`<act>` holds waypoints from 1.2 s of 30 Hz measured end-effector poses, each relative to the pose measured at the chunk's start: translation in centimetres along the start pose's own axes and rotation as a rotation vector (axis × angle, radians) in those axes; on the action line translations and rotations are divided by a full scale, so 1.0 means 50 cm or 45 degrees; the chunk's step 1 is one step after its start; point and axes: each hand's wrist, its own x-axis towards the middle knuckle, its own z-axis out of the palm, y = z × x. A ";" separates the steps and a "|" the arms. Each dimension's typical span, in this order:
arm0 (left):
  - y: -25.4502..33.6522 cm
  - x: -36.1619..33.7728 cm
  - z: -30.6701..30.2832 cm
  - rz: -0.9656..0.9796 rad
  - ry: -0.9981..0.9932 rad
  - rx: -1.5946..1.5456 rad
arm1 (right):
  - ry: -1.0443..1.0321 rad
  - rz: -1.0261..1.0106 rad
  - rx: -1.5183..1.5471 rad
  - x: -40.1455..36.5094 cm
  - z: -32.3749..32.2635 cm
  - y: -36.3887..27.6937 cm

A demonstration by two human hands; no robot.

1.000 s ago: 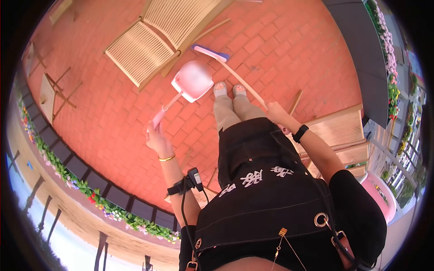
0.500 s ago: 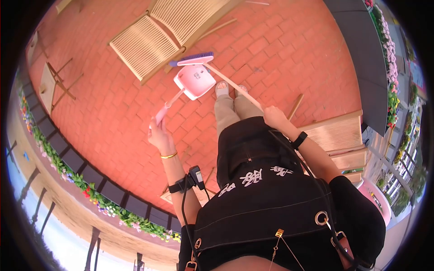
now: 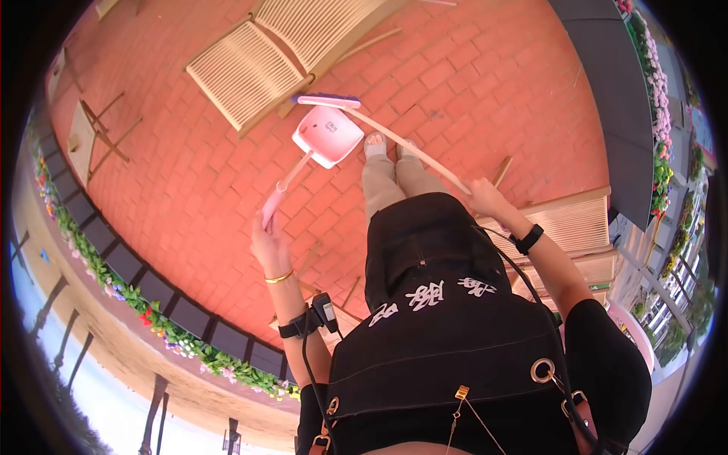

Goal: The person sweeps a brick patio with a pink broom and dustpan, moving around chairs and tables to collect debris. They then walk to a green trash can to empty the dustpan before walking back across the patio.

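My left hand (image 3: pixel 268 244) grips the long pink handle of a pink dustpan (image 3: pixel 327 136), whose pan rests on the red brick floor (image 3: pixel 470 83) just ahead of my feet (image 3: pixel 387 145). My right hand (image 3: pixel 485 199) holds the wooden stick of a broom (image 3: pixel 398 140). The broom's pink head with purple bristles (image 3: pixel 327 100) lies along the far edge of the dustpan. I wear a black apron and beige trousers.
A cream slatted folding chair (image 3: pixel 284 53) stands just beyond the dustpan. More slatted furniture (image 3: pixel 565 224) is at my right. A small folding table (image 3: pixel 87 144) stands to the left. Dark planters with flowers (image 3: pixel 152 318) edge the terrace, left and right.
The broom head has swung from the right of the dustpan to its far edge. Both hands shifted slightly; my right hand moved right and down.
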 end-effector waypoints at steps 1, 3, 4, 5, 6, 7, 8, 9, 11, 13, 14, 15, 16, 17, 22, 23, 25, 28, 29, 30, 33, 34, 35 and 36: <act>-0.002 0.003 -0.005 0.014 0.046 0.008 | -0.048 0.110 -0.127 0.006 -0.002 -0.009; 0.001 -0.003 0.005 0.029 0.094 0.016 | -0.097 0.217 -0.255 0.025 0.004 -0.009; 0.003 -0.004 0.012 0.062 0.094 0.032 | -0.120 0.217 -0.194 0.040 0.020 0.005; 0.000 -0.009 0.019 0.092 0.094 0.049 | -0.142 0.221 -0.132 0.045 0.024 0.006; -0.003 -0.010 0.025 0.087 0.095 0.054 | -0.147 0.225 -0.130 0.047 0.026 0.007; -0.005 -0.011 0.032 0.111 0.041 0.050 | -0.210 0.269 0.049 0.048 0.027 0.008; -0.006 -0.010 0.037 0.137 -0.016 0.044 | -0.270 0.309 0.227 0.048 0.024 0.002; -0.008 -0.009 0.045 0.137 -0.016 0.045 | -0.270 0.309 0.228 0.044 0.016 0.002; -0.016 -0.015 0.053 0.184 0.023 0.081 | -0.318 0.318 0.406 0.018 0.001 0.017; -0.017 -0.019 0.061 0.184 0.041 0.087 | -0.287 0.277 0.331 -0.007 -0.009 0.033; -0.017 -0.019 0.063 0.186 0.055 0.095 | -0.252 0.235 0.261 -0.010 -0.014 0.036; -0.017 -0.021 0.065 0.191 0.058 0.091 | -0.253 0.228 0.257 -0.006 -0.010 0.038; -0.016 -0.022 0.066 0.195 0.066 0.099 | -0.112 0.072 0.061 -0.002 -0.001 0.044; -0.016 -0.023 0.065 0.200 0.074 0.108 | 0.031 -0.084 -0.134 0.001 0.004 0.047; -0.024 -0.018 0.044 0.185 0.060 0.078 | -0.062 0.130 -0.263 0.083 0.061 -0.006; -0.022 -0.019 0.039 0.188 0.075 0.075 | -0.072 0.050 -0.153 0.096 0.075 -0.005; -0.016 -0.039 0.017 0.205 0.093 0.103 | -0.028 0.037 -0.161 0.094 0.089 0.010; -0.005 -0.068 -0.012 0.178 0.089 0.164 | -0.068 0.109 -0.203 0.079 0.072 -0.003; -0.001 -0.070 -0.017 0.144 0.071 0.194 | -0.151 0.182 -0.237 0.078 0.064 -0.013; -0.007 -0.065 -0.022 0.143 0.076 0.190 | -0.155 0.180 -0.241 0.079 0.074 -0.011; -0.012 -0.046 -0.008 0.199 0.082 0.173 | -0.142 0.008 -0.106 0.083 0.086 -0.028; -0.012 -0.044 0.000 0.195 0.079 0.153 | -0.322 0.190 0.169 0.079 0.072 -0.030; -0.012 -0.045 0.008 0.187 0.076 0.131 | -0.501 0.374 0.445 0.072 0.052 -0.040; -0.013 -0.043 0.012 0.186 0.072 0.125 | -0.496 0.376 0.440 0.064 0.038 -0.044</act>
